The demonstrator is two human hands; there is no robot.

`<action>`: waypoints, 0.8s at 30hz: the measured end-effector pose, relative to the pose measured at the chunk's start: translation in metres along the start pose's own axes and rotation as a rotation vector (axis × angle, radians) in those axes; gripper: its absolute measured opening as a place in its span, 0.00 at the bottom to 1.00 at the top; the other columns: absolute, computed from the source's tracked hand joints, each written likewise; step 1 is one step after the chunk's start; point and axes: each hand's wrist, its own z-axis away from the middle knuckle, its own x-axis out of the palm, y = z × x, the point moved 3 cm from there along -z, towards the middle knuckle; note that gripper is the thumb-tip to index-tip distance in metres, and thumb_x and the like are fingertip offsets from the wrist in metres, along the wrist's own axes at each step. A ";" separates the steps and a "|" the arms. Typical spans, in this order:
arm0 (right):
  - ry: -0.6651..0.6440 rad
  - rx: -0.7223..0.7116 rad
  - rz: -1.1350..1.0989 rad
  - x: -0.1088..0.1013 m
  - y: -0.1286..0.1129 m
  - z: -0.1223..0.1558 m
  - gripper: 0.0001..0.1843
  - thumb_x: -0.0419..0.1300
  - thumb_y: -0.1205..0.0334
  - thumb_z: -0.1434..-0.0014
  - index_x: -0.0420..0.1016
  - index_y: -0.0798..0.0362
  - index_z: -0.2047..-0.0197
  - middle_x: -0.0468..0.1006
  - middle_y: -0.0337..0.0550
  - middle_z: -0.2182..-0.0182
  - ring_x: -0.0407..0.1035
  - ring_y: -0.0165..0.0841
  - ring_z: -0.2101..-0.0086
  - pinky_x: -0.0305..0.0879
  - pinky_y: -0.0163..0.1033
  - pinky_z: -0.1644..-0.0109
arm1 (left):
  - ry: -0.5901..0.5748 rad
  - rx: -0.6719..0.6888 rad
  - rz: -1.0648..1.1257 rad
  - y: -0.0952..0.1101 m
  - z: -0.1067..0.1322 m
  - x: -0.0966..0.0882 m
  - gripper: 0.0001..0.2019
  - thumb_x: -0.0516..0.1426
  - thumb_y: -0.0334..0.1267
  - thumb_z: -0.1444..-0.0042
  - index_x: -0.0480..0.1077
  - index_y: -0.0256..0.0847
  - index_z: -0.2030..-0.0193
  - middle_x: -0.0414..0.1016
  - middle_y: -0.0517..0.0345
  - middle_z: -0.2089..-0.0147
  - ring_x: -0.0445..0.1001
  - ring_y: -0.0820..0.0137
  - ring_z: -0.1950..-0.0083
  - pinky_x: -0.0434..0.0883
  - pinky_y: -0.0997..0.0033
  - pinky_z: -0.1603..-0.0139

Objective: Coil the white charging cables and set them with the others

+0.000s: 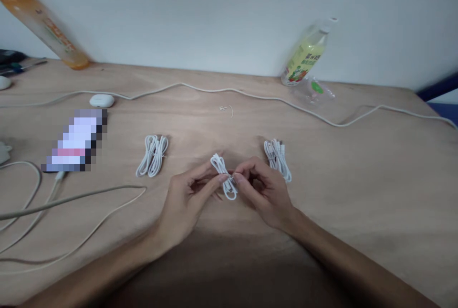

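Observation:
A small coiled white cable [218, 164] is held up over the table in front of me. My left hand [195, 191] grips it between thumb and fingers from the left. My right hand [263, 188] pinches a thin twist tie [231, 177] at the bundle's middle, the fingertips almost meeting those of the left. To the left lies another bundled white cable [153, 156] with a tie round its waist. A third white cable bundle [277, 157] rests just beyond my right hand, its plug ends showing.
Short loose tie pieces [226, 109] lie ahead on the wooden table [343, 193]. A long white cord [229, 90] crosses behind. At left are a phone [77, 141] on a charging cable, a white earbud case [102, 101] and an orange bottle [53, 33]; a yellow-labelled bottle [306, 57] leans at back right.

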 end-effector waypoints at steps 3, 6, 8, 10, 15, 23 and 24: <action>-0.016 0.000 0.007 0.000 0.000 0.000 0.06 0.63 0.62 0.29 0.76 0.49 0.62 0.69 0.31 0.75 0.61 0.27 0.76 0.56 0.33 0.74 | -0.045 0.048 -0.033 0.002 0.001 0.001 0.15 0.64 0.45 0.30 0.83 0.41 0.43 0.87 0.54 0.56 0.83 0.61 0.53 0.81 0.64 0.50; -0.026 0.009 -0.004 0.000 0.000 -0.001 0.07 0.63 0.62 0.30 0.76 0.49 0.62 0.68 0.31 0.76 0.60 0.26 0.77 0.54 0.33 0.75 | -0.092 0.046 -0.018 0.000 0.002 0.003 0.11 0.65 0.45 0.31 0.83 0.42 0.50 0.84 0.58 0.60 0.80 0.64 0.55 0.78 0.68 0.53; -0.034 0.009 -0.009 -0.001 0.000 -0.002 0.07 0.63 0.62 0.30 0.76 0.49 0.63 0.68 0.31 0.76 0.59 0.26 0.77 0.54 0.33 0.75 | -0.107 0.034 -0.002 -0.001 0.001 0.004 0.09 0.67 0.44 0.33 0.82 0.43 0.53 0.82 0.59 0.61 0.79 0.66 0.56 0.76 0.69 0.54; -0.044 0.004 -0.013 -0.001 -0.001 -0.003 0.07 0.63 0.63 0.30 0.77 0.49 0.63 0.68 0.30 0.76 0.59 0.26 0.77 0.53 0.34 0.75 | -0.114 0.023 0.001 -0.001 0.000 0.004 0.09 0.67 0.43 0.34 0.81 0.43 0.52 0.82 0.60 0.61 0.78 0.67 0.57 0.75 0.70 0.53; -0.036 0.005 -0.029 -0.001 -0.001 -0.004 0.07 0.64 0.63 0.30 0.78 0.49 0.63 0.66 0.30 0.77 0.58 0.26 0.77 0.53 0.34 0.74 | -0.126 0.024 -0.008 0.000 -0.001 0.004 0.18 0.66 0.42 0.34 0.79 0.42 0.39 0.84 0.59 0.58 0.79 0.66 0.55 0.76 0.67 0.49; -0.052 0.081 -0.083 0.000 0.004 -0.003 0.06 0.65 0.60 0.31 0.77 0.49 0.62 0.67 0.30 0.76 0.58 0.27 0.77 0.52 0.35 0.74 | -0.106 0.007 -0.024 -0.001 -0.001 0.002 0.26 0.66 0.43 0.34 0.76 0.39 0.32 0.85 0.56 0.57 0.80 0.64 0.55 0.77 0.64 0.48; -0.051 0.092 -0.100 0.000 0.004 -0.004 0.06 0.65 0.59 0.31 0.77 0.49 0.61 0.67 0.30 0.76 0.59 0.27 0.76 0.53 0.35 0.74 | -0.101 0.001 -0.023 -0.001 0.000 0.002 0.27 0.66 0.43 0.34 0.75 0.40 0.31 0.85 0.56 0.57 0.80 0.64 0.55 0.77 0.64 0.49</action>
